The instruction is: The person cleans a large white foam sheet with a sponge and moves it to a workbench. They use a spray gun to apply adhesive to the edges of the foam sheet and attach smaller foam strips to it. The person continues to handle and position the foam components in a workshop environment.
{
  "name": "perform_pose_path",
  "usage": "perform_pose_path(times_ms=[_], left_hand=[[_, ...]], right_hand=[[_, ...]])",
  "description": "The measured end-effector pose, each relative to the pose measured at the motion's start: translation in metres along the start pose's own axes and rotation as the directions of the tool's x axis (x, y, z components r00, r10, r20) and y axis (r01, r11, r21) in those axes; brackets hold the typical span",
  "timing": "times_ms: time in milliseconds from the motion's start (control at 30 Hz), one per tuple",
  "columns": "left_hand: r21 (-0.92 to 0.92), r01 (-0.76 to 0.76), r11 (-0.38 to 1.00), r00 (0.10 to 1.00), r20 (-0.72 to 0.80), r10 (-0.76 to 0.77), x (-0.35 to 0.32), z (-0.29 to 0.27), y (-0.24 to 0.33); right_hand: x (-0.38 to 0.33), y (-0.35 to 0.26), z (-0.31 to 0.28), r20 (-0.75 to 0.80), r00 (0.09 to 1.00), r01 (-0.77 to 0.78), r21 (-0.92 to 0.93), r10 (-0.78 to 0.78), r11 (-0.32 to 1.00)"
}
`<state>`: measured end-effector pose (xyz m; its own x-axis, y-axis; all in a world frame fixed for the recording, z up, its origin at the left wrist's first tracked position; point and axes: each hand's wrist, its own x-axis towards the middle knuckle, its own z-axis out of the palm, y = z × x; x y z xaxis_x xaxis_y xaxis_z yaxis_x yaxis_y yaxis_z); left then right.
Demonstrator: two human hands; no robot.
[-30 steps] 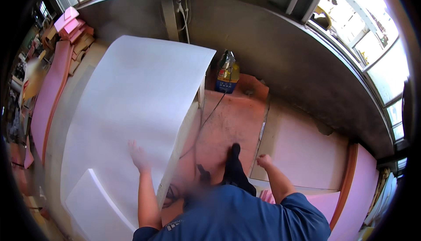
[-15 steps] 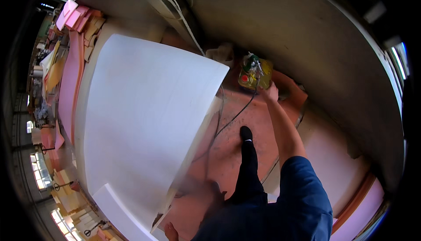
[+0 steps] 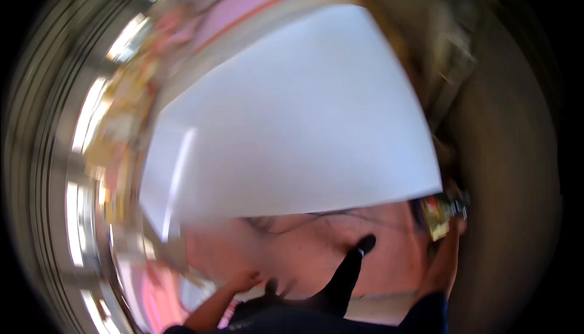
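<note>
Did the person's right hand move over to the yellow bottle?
Yes. The right hand reached away from the person's body, along the white sheet's edge, to the yellow bottle, which it now touches.

The large sheet (image 3: 292, 115) is lying ahead of both hands, on the work surface (image 3: 316, 255). The bottle (image 3: 439, 215) is standing just beyond the right hand (image 3: 455, 227), touching it. The left hand (image 3: 246, 280) is resting on the surface, well apart from the bottle.

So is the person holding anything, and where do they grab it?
The right hand is at a yellowish bottle, seemingly gripping its side, though blur hides the fingers. The left hand rests on the pink floor, holding nothing.
</note>
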<state>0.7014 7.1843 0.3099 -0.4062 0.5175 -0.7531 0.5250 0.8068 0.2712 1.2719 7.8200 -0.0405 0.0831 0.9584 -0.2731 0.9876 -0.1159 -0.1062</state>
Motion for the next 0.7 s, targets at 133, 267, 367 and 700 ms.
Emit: perform_pose_path(times_ms=[133,267,367,700], left_hand=[[-0.165,0.052,0.985,0.99,-0.122,-0.072,-0.051,-0.006,0.014],[-0.318,-0.077,0.945,0.95,-0.31,-0.027,-0.063,0.055,-0.028],[-0.34,0.103,0.935,0.969,-0.178,-0.171,-0.121,0.041,-0.042],[-0.616,-0.076,0.784,0.827,-0.478,-0.295,-0.211,0.156,-0.244]], right_hand=[[-0.101,-0.064,0.013,-0.048,0.939,-0.171,0.794,0.34,0.584],[-0.182,-0.111,-0.009,0.032,0.991,-0.089,0.887,0.133,0.454],[-0.284,-0.193,-0.04,0.085,0.988,0.001,0.821,-0.125,0.571],[-0.596,-0.379,-0.067,0.152,0.648,0.43,0.736,-0.747,0.523]])
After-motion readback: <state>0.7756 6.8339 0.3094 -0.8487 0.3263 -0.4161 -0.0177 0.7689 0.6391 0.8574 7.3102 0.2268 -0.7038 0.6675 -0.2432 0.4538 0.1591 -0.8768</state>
